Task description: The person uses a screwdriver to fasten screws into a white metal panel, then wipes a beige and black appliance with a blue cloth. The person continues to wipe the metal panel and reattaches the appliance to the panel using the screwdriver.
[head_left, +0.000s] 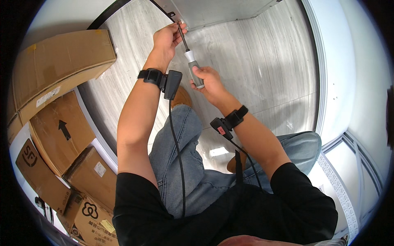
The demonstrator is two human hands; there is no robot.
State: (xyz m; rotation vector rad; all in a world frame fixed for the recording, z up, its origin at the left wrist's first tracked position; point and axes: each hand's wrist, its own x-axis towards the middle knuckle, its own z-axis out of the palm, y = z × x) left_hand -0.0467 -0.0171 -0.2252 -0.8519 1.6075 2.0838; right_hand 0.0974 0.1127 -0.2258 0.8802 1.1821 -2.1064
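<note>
A screwdriver with a grey and white handle lies in my right hand, its fingers closed round the handle. The dark shaft slants up and away to the far left, toward the lower edge of a grey metal panel. At the shaft's far end my left hand is closed, thumb and fingers pinching close to the tip. The fingers hide the tip, and I cannot make out any screw there. Just beyond them a small black bracket sits on the panel's edge.
Several cardboard boxes are stacked along the left. Grey wood-look floor lies under my hands, bordered by a white wall at the right. Black cables run from the devices strapped to both wrists, over my bent legs.
</note>
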